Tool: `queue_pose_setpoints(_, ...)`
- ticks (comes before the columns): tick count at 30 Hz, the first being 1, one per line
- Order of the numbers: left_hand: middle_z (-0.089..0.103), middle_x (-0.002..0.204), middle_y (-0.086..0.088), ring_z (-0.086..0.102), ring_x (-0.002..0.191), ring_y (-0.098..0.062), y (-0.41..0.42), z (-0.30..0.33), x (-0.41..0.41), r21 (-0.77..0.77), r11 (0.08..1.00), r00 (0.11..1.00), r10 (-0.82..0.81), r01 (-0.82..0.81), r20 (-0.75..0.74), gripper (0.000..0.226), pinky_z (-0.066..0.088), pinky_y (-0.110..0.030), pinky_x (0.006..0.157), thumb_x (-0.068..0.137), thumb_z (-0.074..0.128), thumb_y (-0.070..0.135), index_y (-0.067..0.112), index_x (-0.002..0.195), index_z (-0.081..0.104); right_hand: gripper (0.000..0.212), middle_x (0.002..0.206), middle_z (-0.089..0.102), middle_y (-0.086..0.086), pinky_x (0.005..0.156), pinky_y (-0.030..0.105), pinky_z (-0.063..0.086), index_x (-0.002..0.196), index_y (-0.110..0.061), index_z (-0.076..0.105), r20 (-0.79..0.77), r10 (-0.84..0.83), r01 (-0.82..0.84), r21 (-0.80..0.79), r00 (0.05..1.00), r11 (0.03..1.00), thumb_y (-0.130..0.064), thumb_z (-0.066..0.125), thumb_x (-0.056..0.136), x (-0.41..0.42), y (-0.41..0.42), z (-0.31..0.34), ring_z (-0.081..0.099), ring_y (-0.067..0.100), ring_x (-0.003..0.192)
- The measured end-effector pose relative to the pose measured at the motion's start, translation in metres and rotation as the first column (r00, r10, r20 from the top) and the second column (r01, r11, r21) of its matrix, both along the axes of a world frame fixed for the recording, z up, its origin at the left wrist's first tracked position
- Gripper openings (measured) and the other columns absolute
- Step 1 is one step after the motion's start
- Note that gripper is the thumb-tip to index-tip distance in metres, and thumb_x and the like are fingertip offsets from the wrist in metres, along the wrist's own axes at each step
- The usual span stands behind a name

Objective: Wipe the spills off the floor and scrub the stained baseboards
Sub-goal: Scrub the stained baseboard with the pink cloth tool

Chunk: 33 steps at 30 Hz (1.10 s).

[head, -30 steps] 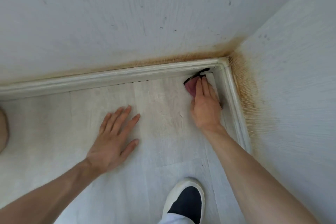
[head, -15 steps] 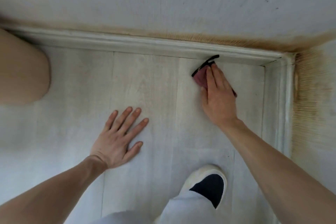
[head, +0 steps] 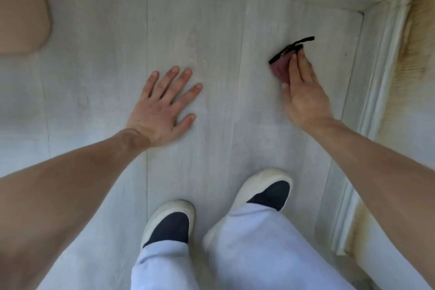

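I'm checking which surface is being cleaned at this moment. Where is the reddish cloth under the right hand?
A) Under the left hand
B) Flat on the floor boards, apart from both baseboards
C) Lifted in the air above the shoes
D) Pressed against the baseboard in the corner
B: the right hand presses the reddish cloth onto the floor, with bare boards between it and the baseboard.

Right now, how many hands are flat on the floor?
2. The left hand lies spread on the bare floor mid-frame; the right hand presses the maroon cloth near the corner baseboard.
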<state>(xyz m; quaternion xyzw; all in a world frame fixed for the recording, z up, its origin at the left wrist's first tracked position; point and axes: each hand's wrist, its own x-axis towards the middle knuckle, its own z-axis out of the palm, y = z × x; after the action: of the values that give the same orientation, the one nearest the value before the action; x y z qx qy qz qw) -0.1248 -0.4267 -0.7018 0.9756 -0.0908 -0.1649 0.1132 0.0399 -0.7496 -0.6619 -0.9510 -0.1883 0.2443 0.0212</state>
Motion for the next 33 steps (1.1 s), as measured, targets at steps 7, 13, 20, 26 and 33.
queue_pose_setpoints(7, -0.014, 0.173, 0.000, -0.018, 0.158, -0.024, 0.004, 0.003, 0.002, -0.001, 1.000, 0.993, -0.027, 0.027, -0.114, 0.070, -0.012, -0.050, 0.126, 0.104, 0.017, 0.063, 0.035, 0.165, -0.003, 0.078, 0.171, -0.014, 0.006, 0.127, 0.047, -0.008, 0.163, -0.011, -0.010, 0.085, -0.263, 0.262, 0.023, 0.961, 0.965, -0.053, 0.020, 0.104, -0.036, 0.027, -0.024, -0.009, 0.024, 0.158)
queue_pose_setpoints(13, -0.023, 0.170, 0.003, -0.027, 0.155, -0.019, 0.006, 0.004, 0.000, 0.028, 0.999, 0.995, -0.035, 0.037, -0.090, 0.070, -0.018, -0.045, 0.124, 0.103, 0.013, 0.065, 0.038, 0.163, -0.012, 0.071, 0.171, -0.013, 0.001, 0.127, 0.044, -0.009, 0.163, -0.014, -0.007, 0.123, -0.248, 0.235, 0.115, 0.961, 0.965, -0.049, 0.020, 0.107, -0.040, 0.019, -0.033, -0.012, 0.016, 0.157)
queue_pose_setpoints(20, -0.042, 0.161, 0.009, -0.045, 0.145, -0.013, -0.002, 0.018, 0.008, 0.093, 0.996, 0.972, 0.012, 0.010, -0.235, 0.072, -0.029, -0.040, 0.119, 0.094, -0.001, 0.072, 0.045, 0.154, -0.029, 0.073, 0.170, -0.020, 0.001, 0.127, 0.043, -0.011, 0.162, -0.015, -0.013, 0.111, -0.187, 0.171, 0.138, 0.976, 0.976, -0.045, 0.024, 0.107, -0.038, 0.015, -0.035, -0.016, 0.017, 0.156)
queue_pose_setpoints(26, -0.021, 0.171, 0.002, -0.012, 0.159, -0.020, -0.030, 0.072, 0.030, 0.179, 0.983, 0.909, 0.046, 0.032, -0.414, 0.079, 0.003, -0.043, 0.129, 0.105, 0.045, 0.048, 0.032, 0.164, -0.006, 0.074, 0.167, -0.028, 0.005, 0.127, 0.044, -0.010, 0.159, -0.014, -0.022, -0.023, -0.130, 0.131, 0.066, 0.991, 0.989, -0.041, 0.023, 0.107, -0.052, -0.005, -0.016, -0.019, 0.019, 0.156)
queue_pose_setpoints(33, 0.033, 0.165, 0.010, 0.040, 0.146, -0.017, -0.014, 0.193, 0.049, 0.106, 0.993, 0.929, -0.005, 0.047, -0.369, 0.055, 0.037, -0.037, 0.116, 0.106, 0.051, 0.038, 0.034, 0.158, 0.034, 0.072, 0.160, -0.037, 0.004, 0.127, 0.044, -0.011, 0.151, -0.014, -0.033, -0.093, -0.196, 0.200, 0.031, 0.976, 0.979, -0.043, 0.018, 0.108, -0.093, -0.033, 0.001, -0.023, 0.019, 0.155)
